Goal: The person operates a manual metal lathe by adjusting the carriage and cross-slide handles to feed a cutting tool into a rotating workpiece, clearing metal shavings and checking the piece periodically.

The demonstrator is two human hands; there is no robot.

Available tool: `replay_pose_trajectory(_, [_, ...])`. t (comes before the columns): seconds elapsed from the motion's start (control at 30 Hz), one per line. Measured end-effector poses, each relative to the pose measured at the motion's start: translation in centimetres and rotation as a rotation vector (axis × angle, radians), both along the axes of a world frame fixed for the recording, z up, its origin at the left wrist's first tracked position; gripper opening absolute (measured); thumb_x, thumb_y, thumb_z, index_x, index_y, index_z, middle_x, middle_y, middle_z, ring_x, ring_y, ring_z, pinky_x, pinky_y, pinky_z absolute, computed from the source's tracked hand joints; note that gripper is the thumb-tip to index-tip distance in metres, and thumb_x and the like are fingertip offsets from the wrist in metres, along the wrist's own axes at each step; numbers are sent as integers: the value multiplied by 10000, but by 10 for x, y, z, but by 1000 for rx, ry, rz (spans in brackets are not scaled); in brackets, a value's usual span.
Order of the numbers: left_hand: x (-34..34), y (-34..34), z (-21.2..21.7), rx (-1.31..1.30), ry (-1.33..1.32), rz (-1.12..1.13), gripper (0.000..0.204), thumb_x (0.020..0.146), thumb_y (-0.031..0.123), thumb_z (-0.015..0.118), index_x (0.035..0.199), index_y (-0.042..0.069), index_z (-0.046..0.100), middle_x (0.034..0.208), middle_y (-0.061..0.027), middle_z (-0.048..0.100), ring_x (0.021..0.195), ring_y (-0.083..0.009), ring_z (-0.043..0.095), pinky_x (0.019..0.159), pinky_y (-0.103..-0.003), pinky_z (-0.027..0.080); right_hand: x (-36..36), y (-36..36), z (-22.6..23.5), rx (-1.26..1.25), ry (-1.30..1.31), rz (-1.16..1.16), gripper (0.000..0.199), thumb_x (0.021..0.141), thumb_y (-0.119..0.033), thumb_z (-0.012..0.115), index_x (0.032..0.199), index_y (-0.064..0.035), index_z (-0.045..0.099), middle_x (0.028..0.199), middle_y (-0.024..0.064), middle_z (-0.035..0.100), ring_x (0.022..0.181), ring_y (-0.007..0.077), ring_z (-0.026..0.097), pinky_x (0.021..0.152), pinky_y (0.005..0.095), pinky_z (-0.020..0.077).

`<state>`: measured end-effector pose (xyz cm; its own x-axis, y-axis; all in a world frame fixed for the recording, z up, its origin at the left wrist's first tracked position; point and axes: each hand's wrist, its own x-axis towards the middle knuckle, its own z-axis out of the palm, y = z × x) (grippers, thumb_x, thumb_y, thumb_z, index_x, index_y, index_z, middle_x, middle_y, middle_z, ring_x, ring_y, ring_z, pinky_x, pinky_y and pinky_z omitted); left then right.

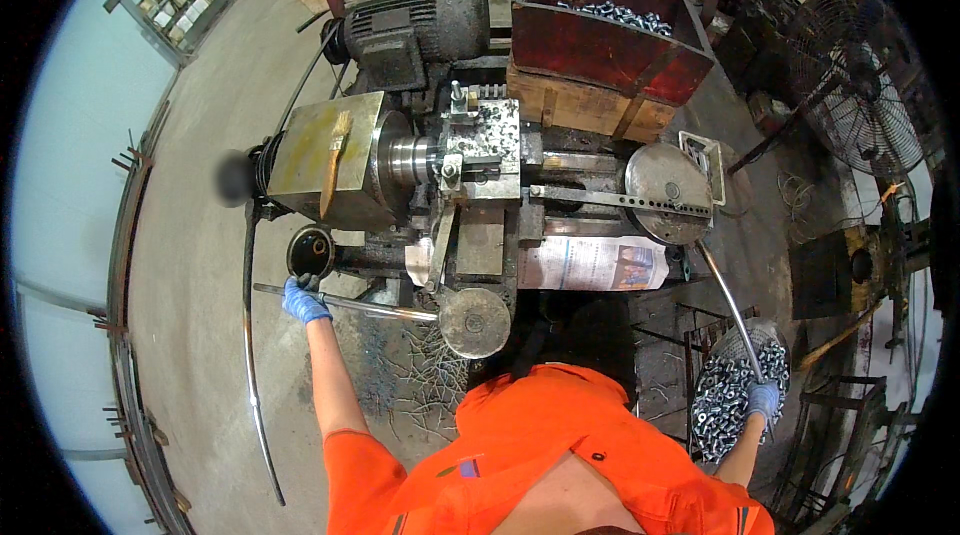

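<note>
My left hand [303, 300], in a blue glove, is closed around a metal lever rod [385, 310] that runs to a round steel disc [475, 323] at the machine's front. Just beyond that hand is a round can [311, 253] with dark liquid in it. On the right, my gloved right hand [763, 401] grips a long lever rod [730, 300] attached to a larger disc [655, 180]. A perforated bar [620, 200] links this disc to the steel tool block [482, 150]. Left of the block is a shiny round spindle [410, 160].
A brush [335, 165] lies on the machine housing [290, 150], with a motor [420, 30] behind. A red bin [610, 55] of metal parts sits on a wooden crate [580, 105]. Below my right hand is a heaped basket of metal parts [720, 405]. Right: a caged fan [855, 80]. Metal shavings [430, 375] litter the floor.
</note>
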<state>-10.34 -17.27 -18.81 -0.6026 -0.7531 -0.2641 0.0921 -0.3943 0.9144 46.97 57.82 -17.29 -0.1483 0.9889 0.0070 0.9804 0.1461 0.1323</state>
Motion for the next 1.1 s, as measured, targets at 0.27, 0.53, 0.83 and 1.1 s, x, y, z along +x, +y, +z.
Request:
replay_pose_trajectory(0.27, [-4, -12, -14, 20, 9, -44, 210, 815, 138, 512, 889, -58, 518, 769, -183, 618, 561, -282, 592, 561, -364, 534, -10, -12, 15, -46, -41, 8, 332, 637, -307, 675, 817, -30, 644, 875, 207, 638, 844, 361, 607, 765, 409, 480])
replay_pose_trajectory(0.53, [-3, -14, -14, 19, 12, -40, 207, 816, 141, 516, 882, -55, 523, 759, -173, 621, 568, -285, 592, 562, -370, 528, -13, -13, 11, -8, -73, -4, 319, 651, -328, 669, 794, -43, 658, 834, 208, 635, 802, 373, 608, 738, 430, 479])
replay_pose_trajectory(0.83, [2, -5, -3, 24, 23, -19, 170, 828, 111, 517, 857, -56, 533, 709, -159, 605, 529, -253, 586, 542, -336, 543, -22, -29, 29, -26, 27, 25, 335, 659, -329, 665, 784, -19, 643, 838, 220, 631, 804, 379, 606, 748, 423, 479])
replay_pose_trajectory(1.1, [1, -2, -2, 19, 58, -31, 177, 827, 122, 523, 814, -53, 545, 701, -152, 607, 525, -243, 584, 549, -329, 539, -28, -36, 34, -30, -6, -23, 326, 633, -283, 696, 829, -30, 633, 873, 221, 636, 852, 353, 614, 770, 412, 482])
